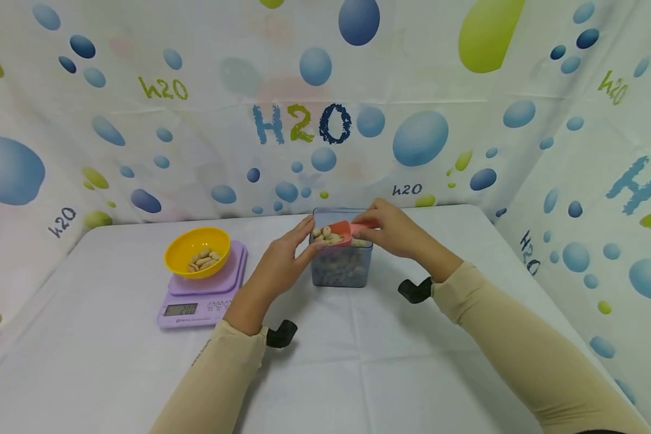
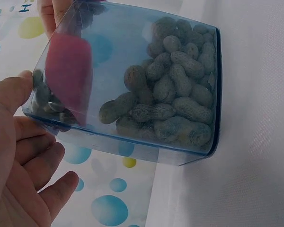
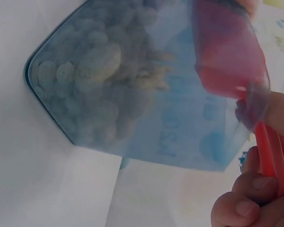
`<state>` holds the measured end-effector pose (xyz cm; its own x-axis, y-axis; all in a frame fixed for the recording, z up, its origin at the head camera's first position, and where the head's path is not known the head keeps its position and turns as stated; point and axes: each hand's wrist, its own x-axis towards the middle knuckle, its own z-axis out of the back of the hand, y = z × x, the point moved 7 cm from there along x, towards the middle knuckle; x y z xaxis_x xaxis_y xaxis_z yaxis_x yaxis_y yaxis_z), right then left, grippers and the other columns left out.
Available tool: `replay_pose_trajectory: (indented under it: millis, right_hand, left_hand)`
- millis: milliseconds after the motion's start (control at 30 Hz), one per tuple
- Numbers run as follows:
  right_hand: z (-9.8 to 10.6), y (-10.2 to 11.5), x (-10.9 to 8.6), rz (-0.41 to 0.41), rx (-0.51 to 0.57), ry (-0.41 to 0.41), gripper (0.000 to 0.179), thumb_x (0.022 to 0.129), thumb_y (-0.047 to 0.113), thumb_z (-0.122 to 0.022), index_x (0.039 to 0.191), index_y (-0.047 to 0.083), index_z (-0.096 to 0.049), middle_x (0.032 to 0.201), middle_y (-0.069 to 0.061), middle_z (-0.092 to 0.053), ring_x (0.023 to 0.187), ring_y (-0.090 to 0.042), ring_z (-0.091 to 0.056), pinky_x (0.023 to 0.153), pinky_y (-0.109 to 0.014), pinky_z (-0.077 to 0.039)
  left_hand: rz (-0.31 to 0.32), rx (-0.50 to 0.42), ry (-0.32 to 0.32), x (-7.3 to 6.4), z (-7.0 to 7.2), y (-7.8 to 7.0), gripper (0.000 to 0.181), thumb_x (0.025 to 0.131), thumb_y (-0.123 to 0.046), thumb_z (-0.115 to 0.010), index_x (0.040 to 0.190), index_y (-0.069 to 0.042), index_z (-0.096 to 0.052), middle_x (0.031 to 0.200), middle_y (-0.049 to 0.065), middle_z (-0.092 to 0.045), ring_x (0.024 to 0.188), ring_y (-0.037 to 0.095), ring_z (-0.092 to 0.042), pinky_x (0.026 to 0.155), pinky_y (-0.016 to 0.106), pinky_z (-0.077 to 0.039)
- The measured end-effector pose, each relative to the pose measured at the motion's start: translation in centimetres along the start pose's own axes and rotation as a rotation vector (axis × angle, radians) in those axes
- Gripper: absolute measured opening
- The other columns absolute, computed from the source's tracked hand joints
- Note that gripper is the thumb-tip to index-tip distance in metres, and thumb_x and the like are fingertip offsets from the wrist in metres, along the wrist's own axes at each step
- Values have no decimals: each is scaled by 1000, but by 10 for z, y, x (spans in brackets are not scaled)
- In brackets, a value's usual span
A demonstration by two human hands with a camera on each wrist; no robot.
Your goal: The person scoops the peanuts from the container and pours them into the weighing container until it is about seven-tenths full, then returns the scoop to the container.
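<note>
My right hand (image 1: 393, 229) grips the handle of a red scoop (image 1: 343, 231) at the mouth of a clear bluish plastic container (image 1: 340, 268). Several unshelled peanuts (image 1: 327, 233) lie in the scoop's bowl. Through the wall in the left wrist view, more peanuts (image 2: 180, 80) fill the container's lower part. My left hand (image 1: 282, 259) holds the container's upper left side, its thumb (image 2: 19, 90) right at the rim. In the right wrist view, curled fingers (image 3: 260, 182) wrap the red handle (image 3: 272, 156).
Left of the container stands a purple kitchen scale (image 1: 195, 304) with a lit display. A yellow bowl (image 1: 176, 253) holding several peanuts sits on its platform. A white cloth (image 1: 390, 374) covers the table, and a patterned curtain (image 1: 222, 150) rises behind it.
</note>
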<state>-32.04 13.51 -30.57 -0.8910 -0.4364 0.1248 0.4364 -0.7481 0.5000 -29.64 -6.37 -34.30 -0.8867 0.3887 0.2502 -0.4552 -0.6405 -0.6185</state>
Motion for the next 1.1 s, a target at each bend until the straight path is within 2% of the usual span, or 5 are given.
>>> replay_pose_trajectory:
  millis: [100, 333, 700, 900, 1100]
  right_hand:
    - [4, -6, -5, -19, 34, 4, 38, 96, 35, -64, 125, 12, -68, 104, -6, -53, 94, -22, -48, 77, -35, -44]
    - [12, -25, -15, -108, 106, -14, 46, 93, 42, -66, 129, 14, -66, 106, -5, -52, 100, -24, -48, 81, -38, -47]
    - [18, -24, -17, -90, 134, -45, 45, 93, 38, -67, 128, 11, -66, 104, -6, -53, 98, -24, -48, 79, -37, -47]
    - [22, -13, -11, -70, 121, -53, 45, 94, 40, -66, 129, 13, -66, 106, -6, -53, 98, -24, -48, 78, -37, -46]
    - [25, 0, -5, -73, 118, -66, 43, 94, 41, -65, 128, 16, -67, 103, -6, -52, 93, -24, -48, 73, -36, -45]
  left_hand:
    - [14, -1, 8, 0, 0, -1, 65, 101, -47, -49, 156, -19, -28, 162, -12, -22, 148, 17, -28, 119, 43, -28]
    - [6, 2, -1, 0, 0, 0, 67, 100, -50, -47, 156, -17, -30, 162, -10, -23, 148, 19, -29, 118, 44, -30]
    - [-3, 31, 10, -2, 3, -1, 67, 101, -51, -46, 156, -17, -29, 163, -3, -25, 149, 21, -28, 119, 46, -29]
    - [19, 77, 31, -12, 19, 3, 72, 100, -47, -52, 158, -16, -23, 164, 2, -22, 150, 24, -24, 120, 49, -26]
    - [69, 162, 33, -30, 46, 18, 78, 97, -56, -50, 159, -19, -19, 165, 3, -19, 151, 27, -22, 120, 52, -24]
